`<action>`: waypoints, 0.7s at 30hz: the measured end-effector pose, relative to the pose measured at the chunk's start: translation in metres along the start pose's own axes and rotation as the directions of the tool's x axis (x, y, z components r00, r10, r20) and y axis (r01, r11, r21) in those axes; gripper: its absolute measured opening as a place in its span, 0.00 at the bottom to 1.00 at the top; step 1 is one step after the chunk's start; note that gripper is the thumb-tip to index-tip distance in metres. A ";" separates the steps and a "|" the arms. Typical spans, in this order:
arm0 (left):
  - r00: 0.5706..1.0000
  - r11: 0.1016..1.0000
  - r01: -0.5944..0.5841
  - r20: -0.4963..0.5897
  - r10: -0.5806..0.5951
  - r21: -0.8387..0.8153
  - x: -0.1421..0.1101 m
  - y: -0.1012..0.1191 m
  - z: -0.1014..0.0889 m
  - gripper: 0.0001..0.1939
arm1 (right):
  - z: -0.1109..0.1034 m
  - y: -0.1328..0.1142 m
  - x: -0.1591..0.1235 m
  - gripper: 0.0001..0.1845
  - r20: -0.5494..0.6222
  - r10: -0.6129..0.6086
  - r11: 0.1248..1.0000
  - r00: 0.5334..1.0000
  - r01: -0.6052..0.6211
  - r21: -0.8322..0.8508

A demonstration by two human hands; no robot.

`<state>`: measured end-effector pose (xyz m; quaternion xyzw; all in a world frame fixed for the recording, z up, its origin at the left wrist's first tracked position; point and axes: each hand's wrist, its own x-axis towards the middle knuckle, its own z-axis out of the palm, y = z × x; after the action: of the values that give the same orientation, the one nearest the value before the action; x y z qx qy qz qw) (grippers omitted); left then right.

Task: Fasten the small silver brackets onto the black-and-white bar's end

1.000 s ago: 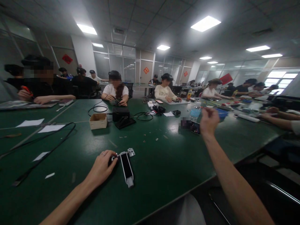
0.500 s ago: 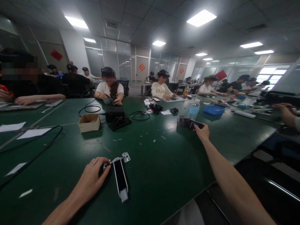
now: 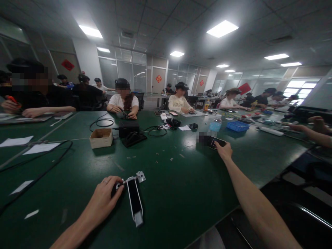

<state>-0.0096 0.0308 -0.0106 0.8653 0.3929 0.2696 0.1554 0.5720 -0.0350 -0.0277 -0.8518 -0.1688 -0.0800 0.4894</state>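
Fingers of the left hand (image 3: 105, 195): on what?

Thumb and forefinger pinched round the dark end piece (image 3: 118, 186) of a metal gadget (image 3: 135, 200). Squeeze force: can't tell. Gadget lies on the green table (image 3: 178, 204), right beside that hand, bracket (image 3: 141, 176) at its far end.

Right hand (image 3: 225, 151)?

Grasping the near end of a phone (image 3: 212, 143), thumb over the screen. Fingers underneath hidden. Can't tell if the phone is off the table or resting on it. Hands well apart.

Risks?

Gadget is held at one corner only, so a sideways tug could swing it round. Likely cause: attention on the phone side. Phone is gripped by one end too; a loose thumb could let it slip. Water bottle (image 3: 214, 125) stands just beyond it, so a careless push could tip that. Small bits (image 3: 171, 159) lie loose between the hands; a sweep across would scatter them.

Any text?

Nothing legible. Phone screen shows tiny marks, too fine. Bottle has a blue part, no brand readable. Red diamond (image 3: 158, 79) on the far door is patterned; can't make out characters. Print on the cream sweater (image 3: 177, 103) opposite: same.
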 end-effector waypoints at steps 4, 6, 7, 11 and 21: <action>1.000 1.000 0.011 0.000 -0.011 -0.002 0.000 0.002 -0.001 0.17 | 0.003 0.000 0.001 0.31 0.005 0.015 1.000 1.000 -0.015 -0.008; 1.000 1.000 0.017 -0.005 -0.017 -0.003 0.000 0.002 -0.001 0.17 | 0.003 0.000 0.002 0.30 0.004 0.014 1.000 1.000 -0.014 -0.009; 1.000 1.000 0.016 -0.004 -0.016 -0.003 0.000 0.002 -0.001 0.17 | 0.003 0.000 0.002 0.29 0.002 0.011 1.000 1.000 -0.011 -0.009; 1.000 1.000 0.008 -0.006 -0.008 0.002 0.001 0.000 0.000 0.17 | 0.002 0.003 0.003 0.28 -0.005 -0.003 1.000 1.000 0.003 -0.001; 1.000 1.000 0.018 -0.015 -0.018 0.023 0.001 0.000 0.000 0.18 | 0.000 0.006 0.002 0.26 -0.033 -0.002 1.000 0.999 0.002 0.026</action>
<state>-0.0093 0.0316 -0.0109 0.8615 0.4049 0.2700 0.1450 0.5762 -0.0373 -0.0320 -0.8436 -0.1626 -0.0924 0.5033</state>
